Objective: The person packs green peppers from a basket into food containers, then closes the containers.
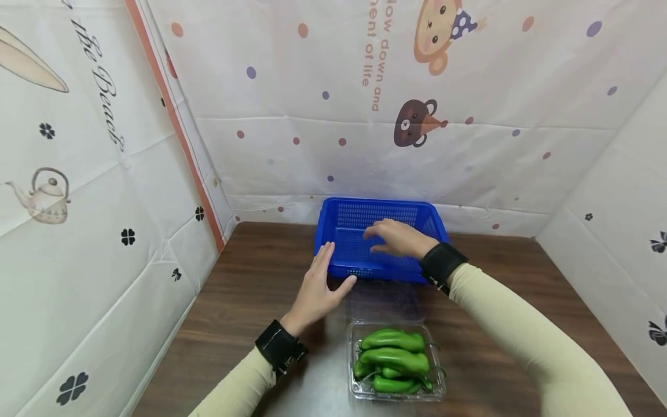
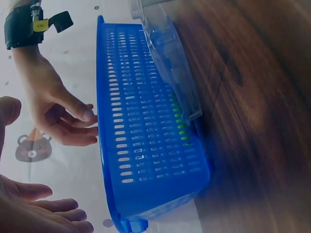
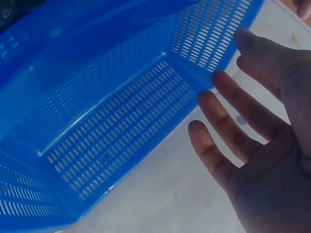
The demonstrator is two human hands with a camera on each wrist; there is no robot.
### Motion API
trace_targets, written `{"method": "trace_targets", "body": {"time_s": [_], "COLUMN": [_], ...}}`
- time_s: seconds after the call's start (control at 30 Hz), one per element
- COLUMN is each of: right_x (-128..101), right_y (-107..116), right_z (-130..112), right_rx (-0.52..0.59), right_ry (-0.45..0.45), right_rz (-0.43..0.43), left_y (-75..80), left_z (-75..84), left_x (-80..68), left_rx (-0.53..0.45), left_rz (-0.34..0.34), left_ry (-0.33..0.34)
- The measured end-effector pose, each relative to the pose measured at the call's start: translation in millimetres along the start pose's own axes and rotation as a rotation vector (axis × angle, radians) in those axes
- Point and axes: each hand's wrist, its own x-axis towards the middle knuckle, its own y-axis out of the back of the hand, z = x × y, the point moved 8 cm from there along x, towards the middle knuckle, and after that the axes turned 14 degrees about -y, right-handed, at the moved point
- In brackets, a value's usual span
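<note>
A blue perforated basket (image 1: 383, 272) stands at the back of the table, against the patterned sheet. My right hand (image 1: 400, 238) hovers over it with loosely bent fingers and holds nothing. Just off the basket's front left corner is my left hand (image 1: 315, 295), its fingers straight and the thumb spread, nothing in it. In front of the basket, a clear plastic box (image 1: 396, 397) holds several green peppers (image 1: 394, 360), its transparent lid (image 1: 385, 302) folded back toward the basket. Something green (image 2: 180, 117) shows through the lower slots of the basket's wall in the left wrist view.
The brown wooden table (image 1: 250, 278) carries the basket and box. A printed white sheet (image 1: 276, 156) rises behind it and along both sides. Black straps with small cameras sit on both wrists.
</note>
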Motion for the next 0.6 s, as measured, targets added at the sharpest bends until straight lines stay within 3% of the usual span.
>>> {"method": "trace_targets", "body": {"time_s": [0.43,0.6], "right_x": [31,41], "right_y": [-36,-44], "right_z": [16,17], "right_rx": [0.011,0.021], "right_ry": [-0.059,-0.044], "right_rz": [-0.286,-0.359], "left_y": [5.4,7.3], "left_z": [-11.0,-16.2], "left_x": [5.2,5.2], "left_rx": [0.022,0.026], "left_rz": [0.006,0.014], "left_ry": [0.026,0.038]}}
